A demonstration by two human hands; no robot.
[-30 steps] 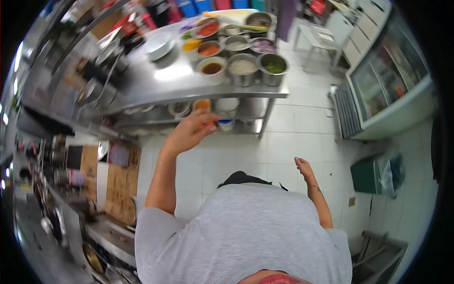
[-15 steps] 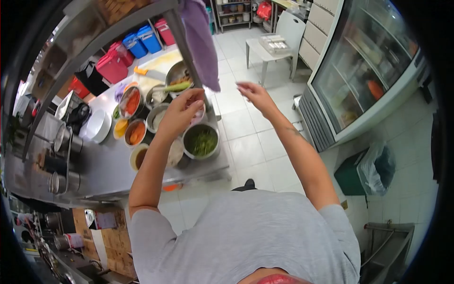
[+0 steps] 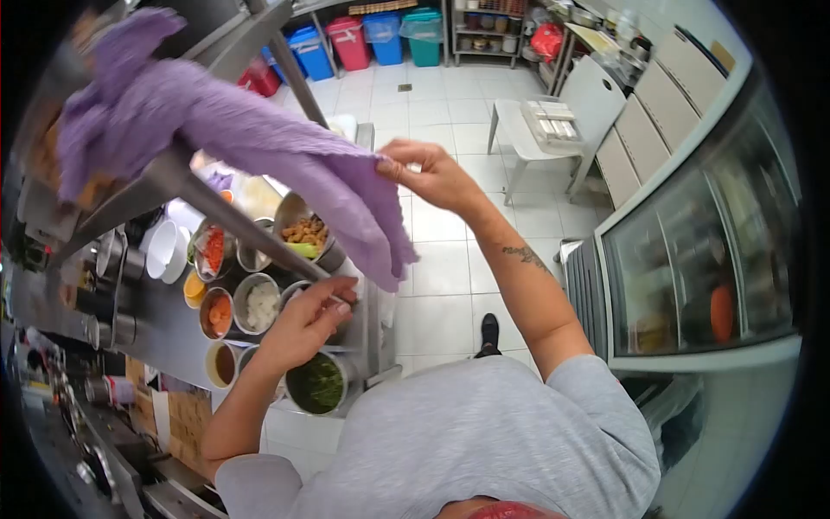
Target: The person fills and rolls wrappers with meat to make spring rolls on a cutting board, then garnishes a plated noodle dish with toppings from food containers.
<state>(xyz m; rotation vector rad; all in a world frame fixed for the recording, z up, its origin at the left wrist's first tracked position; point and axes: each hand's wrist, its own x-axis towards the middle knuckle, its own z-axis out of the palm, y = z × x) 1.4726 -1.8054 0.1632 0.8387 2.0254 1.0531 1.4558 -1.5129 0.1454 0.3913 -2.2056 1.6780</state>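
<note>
A purple cloth (image 3: pixel 251 112) hangs over the metal shelf frame (image 3: pixel 199 190), and its loose end is pinched between the thumb and fingers of my right hand (image 3: pixel 428 173). My left hand (image 3: pixel 307 324) is above the pots near the table's corner, its fingers apart and slightly curled, holding nothing visible. Just below it stands a pot of chopped greens (image 3: pixel 316 383). Left of that hand is a pot of white food (image 3: pixel 259 303). A larger pot of brown pieces (image 3: pixel 304 232) stands behind, partly covered by the cloth.
A white chair (image 3: pixel 540 143) with a box on it stands beyond my right hand. To the right is a glass-door fridge (image 3: pixel 700 259). Coloured bins (image 3: pixel 347 43) line the back, and white bowls (image 3: pixel 166 251) sit on the metal table (image 3: pixel 160 333).
My right hand has reached the purple cloth and pulled its end out toward me. My left hand has moved lower over the pots. The view has shifted toward the table's right end.
</note>
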